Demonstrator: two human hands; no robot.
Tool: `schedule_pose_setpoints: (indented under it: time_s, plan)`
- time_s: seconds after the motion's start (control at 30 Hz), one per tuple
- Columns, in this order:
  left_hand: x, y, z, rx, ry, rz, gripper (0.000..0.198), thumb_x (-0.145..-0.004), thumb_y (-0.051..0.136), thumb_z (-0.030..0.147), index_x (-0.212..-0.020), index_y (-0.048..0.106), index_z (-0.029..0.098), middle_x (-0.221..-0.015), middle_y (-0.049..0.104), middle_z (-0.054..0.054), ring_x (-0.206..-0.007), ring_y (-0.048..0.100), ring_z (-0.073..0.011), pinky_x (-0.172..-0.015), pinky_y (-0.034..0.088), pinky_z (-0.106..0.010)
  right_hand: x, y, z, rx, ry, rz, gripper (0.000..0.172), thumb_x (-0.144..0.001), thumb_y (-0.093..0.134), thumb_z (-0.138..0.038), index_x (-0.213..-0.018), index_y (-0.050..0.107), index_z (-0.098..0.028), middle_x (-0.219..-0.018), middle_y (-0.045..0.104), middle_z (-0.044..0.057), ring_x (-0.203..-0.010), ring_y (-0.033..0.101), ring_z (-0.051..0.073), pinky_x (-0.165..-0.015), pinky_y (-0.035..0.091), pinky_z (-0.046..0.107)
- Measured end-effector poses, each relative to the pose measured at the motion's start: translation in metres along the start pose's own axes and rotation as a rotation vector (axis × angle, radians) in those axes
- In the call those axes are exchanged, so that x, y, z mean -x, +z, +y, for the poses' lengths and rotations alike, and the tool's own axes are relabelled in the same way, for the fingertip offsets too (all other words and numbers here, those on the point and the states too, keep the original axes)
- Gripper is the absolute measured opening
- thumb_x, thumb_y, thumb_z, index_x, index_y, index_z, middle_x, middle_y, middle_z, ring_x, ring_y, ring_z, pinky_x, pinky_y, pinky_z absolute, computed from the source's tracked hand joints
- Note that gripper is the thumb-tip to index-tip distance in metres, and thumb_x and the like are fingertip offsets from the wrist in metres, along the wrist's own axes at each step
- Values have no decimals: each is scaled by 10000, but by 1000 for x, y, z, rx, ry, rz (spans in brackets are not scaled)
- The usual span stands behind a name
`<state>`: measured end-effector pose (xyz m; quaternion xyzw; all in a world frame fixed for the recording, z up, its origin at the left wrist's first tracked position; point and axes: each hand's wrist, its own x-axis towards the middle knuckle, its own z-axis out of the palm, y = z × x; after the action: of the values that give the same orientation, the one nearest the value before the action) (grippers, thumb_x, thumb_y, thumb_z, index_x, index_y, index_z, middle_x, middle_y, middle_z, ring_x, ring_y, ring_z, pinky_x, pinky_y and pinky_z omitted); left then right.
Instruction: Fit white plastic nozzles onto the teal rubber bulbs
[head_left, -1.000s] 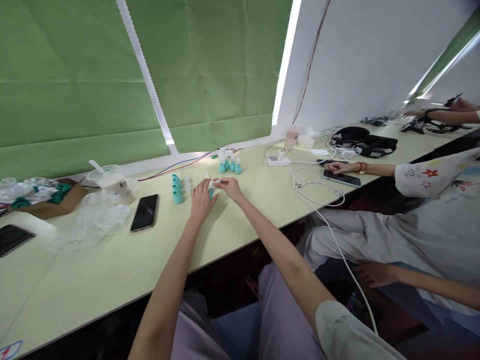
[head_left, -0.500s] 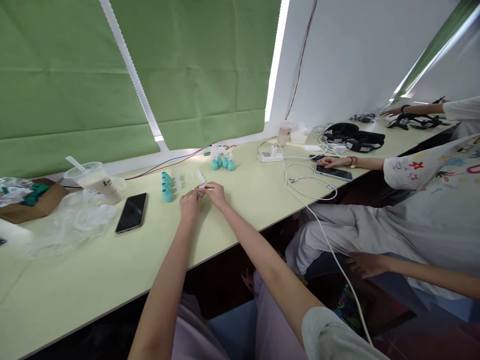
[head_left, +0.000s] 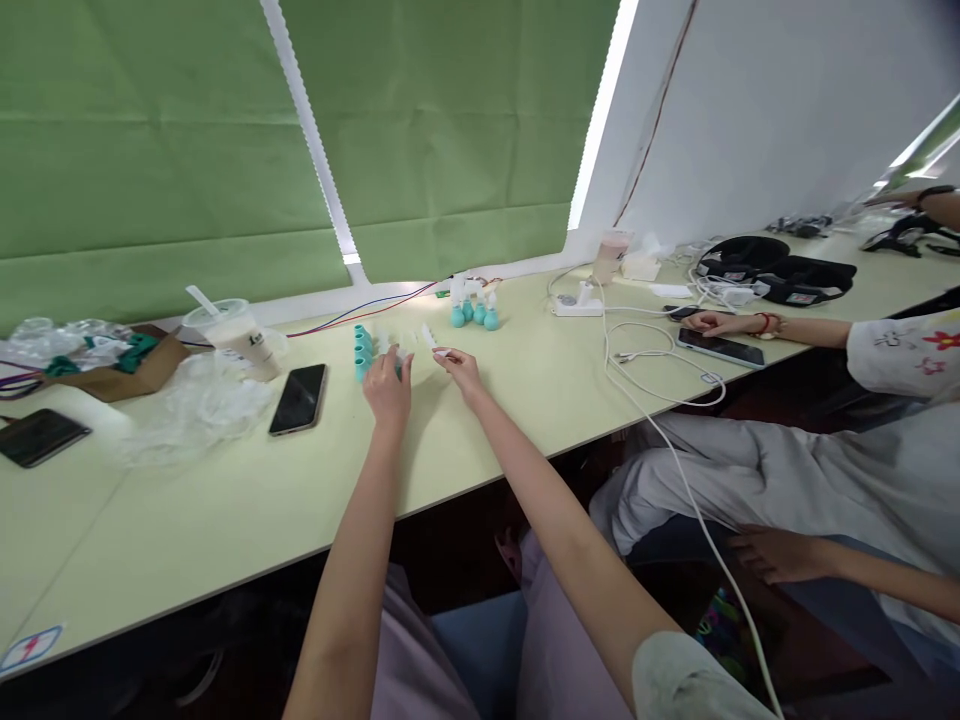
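Hands moved apart: left hand (head_left: pixel 388 388) half-curled by teal bulbs (head_left: pixel 362 347), hold unclear; right hand (head_left: pixel 462 374) pinches white piece (head_left: pixel 442 352), probably for precision.

Cannot make out any hold by the left hand (head_left: pixel 388 392), seen mostly from the back. Cannot tell the full shape of the small white piece (head_left: pixel 441 352), partly covered by the right hand (head_left: pixel 463 374). Cannot count the pale bits (head_left: pixel 428 337) beyond, too faint. Cannot follow the co-worker's flowered shirt (head_left: pixel 904 350) past the right edge.
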<state>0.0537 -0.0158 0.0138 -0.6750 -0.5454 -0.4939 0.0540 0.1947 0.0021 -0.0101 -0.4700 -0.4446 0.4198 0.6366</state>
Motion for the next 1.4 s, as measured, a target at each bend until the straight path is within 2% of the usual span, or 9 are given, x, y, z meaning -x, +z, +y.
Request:
schedule_pose_setpoints:
  time_s: [0.2,0.33,0.47,0.63,0.87,1.1,1.2,1.3,1.4]
  plan:
    - [-18,-31,-16,63,-310,351,414,-937,296,411,-1024,621,170,-931,666,-89,-863,603,-185,-795,427,-286,0,2,-1,-177,101,-89,207,-641,729,-277,-814,671,-180,-736,615,-18,-731,656,121,-825,518,274]
    - [-40,-50,-42,40,-441,438,406,-940,283,393,-948,625,173,-859,684,-66,-839,613,-188,-784,439,-294,1,5,-3,-227,119,-138,196,-645,736,-262,-786,625,-184,-759,621,-16,-732,686,141,-836,524,289]
    - [-64,-55,-71,27,-511,382,310,-914,370,367,-942,599,160,-906,676,-79,-818,607,-192,-806,441,-313,1,4,-3,-191,76,-186,186,-704,678,-278,-873,641,-210,-832,654,-10,-746,686,129,-796,528,272]
    - [-70,-38,-95,7,-497,263,274,-887,421,372,-963,576,159,-939,665,-91,-848,607,-198,-854,431,-336,-2,3,0,59,106,-157,153,-743,641,-318,-865,676,-232,-992,679,6,-769,687,136,-614,470,208]
    - [-61,-24,-111,-23,-477,125,216,-785,594,358,-920,571,191,-909,685,-60,-732,617,-177,-780,448,-303,2,4,2,30,50,-245,247,-727,653,-413,-880,672,-220,-990,703,46,-799,695,174,-557,407,202]
    - [-55,-25,-122,-120,-495,49,227,-811,574,360,-948,573,180,-928,663,-71,-944,589,-229,-864,421,-353,2,3,-1,37,73,-208,222,-723,661,-386,-845,639,-202,-922,722,43,-829,667,134,-592,439,186]
    - [-54,-26,-118,-77,-515,53,352,-793,602,352,-1082,512,173,-987,634,-75,-964,573,-221,-888,413,-357,3,5,0,-28,91,-246,254,-681,701,-398,-828,642,-200,-927,720,47,-820,666,138,-634,491,219]
    - [-56,-32,-109,5,-454,228,612,-760,646,359,-1257,357,148,-1171,536,-125,-968,551,-196,-909,410,-347,4,7,1,-121,97,-291,286,-634,745,-399,-812,655,-193,-871,720,46,-790,677,146,-719,528,265]
    - [-58,-40,-91,-19,-278,531,566,-836,541,381,-1289,307,138,-1274,422,-158,-1047,493,-193,-943,390,-355,2,9,3,-193,106,-281,288,-623,758,-394,-792,654,-186,-800,712,34,-748,686,151,-772,536,293]
